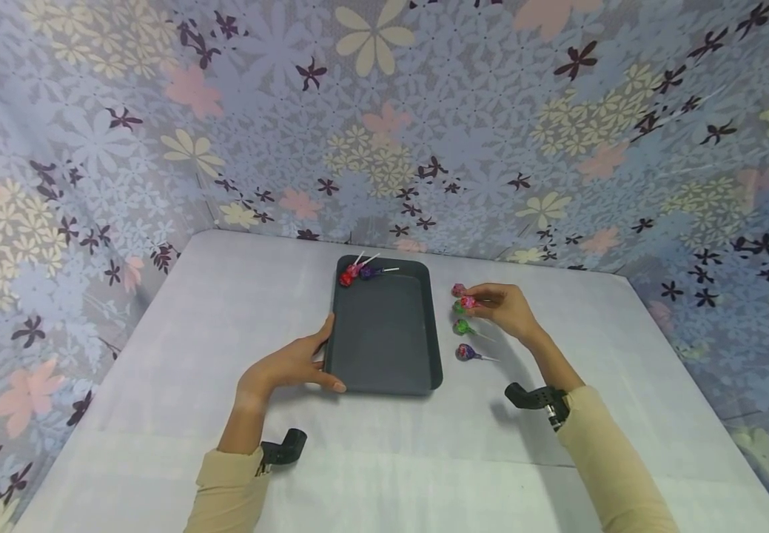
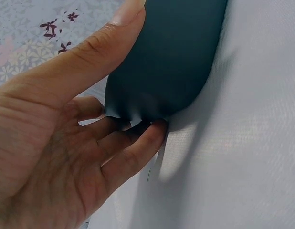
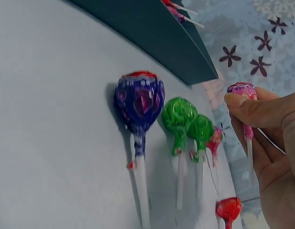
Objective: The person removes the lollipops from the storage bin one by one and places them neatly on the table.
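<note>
In the head view a dark grey tray (image 1: 384,333) lies on the white table. My left hand (image 1: 294,363) grips its near left corner; the left wrist view shows the thumb along the side and curled fingers (image 2: 138,148) at the corner's underside. A pink-wrapped lollipop (image 3: 242,90) is pinched between thumb and fingers of my right hand (image 1: 507,311), raised right of the tray. Below that hand a purple lollipop (image 3: 140,102), two green lollipops (image 3: 179,114) and another pink lollipop (image 3: 215,139) lie in a row on the table.
Red and purple lollipops (image 1: 371,272) lie in the tray's far left corner, sticks pointing outward. A red lollipop (image 3: 228,208) shows beside the row in the right wrist view. Flower-patterned cloth (image 1: 384,148) rises behind the table (image 1: 237,296) and at both sides.
</note>
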Tool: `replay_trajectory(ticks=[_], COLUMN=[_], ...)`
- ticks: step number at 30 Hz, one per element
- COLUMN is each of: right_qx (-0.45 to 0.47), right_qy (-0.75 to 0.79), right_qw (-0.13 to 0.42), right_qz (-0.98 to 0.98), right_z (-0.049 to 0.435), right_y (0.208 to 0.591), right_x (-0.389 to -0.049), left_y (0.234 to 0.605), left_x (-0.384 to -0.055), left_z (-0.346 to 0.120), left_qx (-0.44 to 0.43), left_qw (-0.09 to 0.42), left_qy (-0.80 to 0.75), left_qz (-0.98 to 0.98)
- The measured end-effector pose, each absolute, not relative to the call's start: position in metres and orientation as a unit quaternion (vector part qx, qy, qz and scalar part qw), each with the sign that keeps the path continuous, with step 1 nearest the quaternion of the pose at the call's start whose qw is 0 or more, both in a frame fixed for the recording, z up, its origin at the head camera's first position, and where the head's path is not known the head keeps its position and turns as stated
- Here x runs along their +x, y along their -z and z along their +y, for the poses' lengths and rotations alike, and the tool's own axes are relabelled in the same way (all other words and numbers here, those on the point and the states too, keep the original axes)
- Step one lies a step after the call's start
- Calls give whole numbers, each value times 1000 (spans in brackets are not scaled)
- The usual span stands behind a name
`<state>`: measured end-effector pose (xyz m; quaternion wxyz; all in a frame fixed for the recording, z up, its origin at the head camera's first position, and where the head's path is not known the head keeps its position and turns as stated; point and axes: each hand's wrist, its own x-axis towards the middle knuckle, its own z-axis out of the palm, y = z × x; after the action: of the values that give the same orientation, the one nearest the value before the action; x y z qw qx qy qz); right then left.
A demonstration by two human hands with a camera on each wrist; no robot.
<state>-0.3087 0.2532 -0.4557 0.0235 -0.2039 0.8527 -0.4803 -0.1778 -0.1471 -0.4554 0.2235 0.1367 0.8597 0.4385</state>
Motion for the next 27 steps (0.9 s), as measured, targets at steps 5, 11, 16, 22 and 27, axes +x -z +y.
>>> replay_trajectory(ticks=[5, 11, 16, 22, 27], right_qx=[-190, -167, -155, -142, -119], right_qy=[477, 473, 473, 479, 466], right_qw=[13, 10, 17, 20, 20], right_qz=[858, 865, 867, 866, 877], right_z=[259, 269, 279, 287, 294], right_y=[456, 461, 464, 467, 472], right_x=[-306, -307, -305, -304, -304], left_y=[455, 457, 457, 458, 458], left_x=[-177, -178, -176, -176, -176], left_z=[-147, -147, -146, -146, -146], left_qx=[138, 138, 139, 138, 140], left_qw=[223, 223, 222, 221, 220], left_qy=[-446, -446, -449, -448, -446], left_qz=[856, 856, 854, 855, 856])
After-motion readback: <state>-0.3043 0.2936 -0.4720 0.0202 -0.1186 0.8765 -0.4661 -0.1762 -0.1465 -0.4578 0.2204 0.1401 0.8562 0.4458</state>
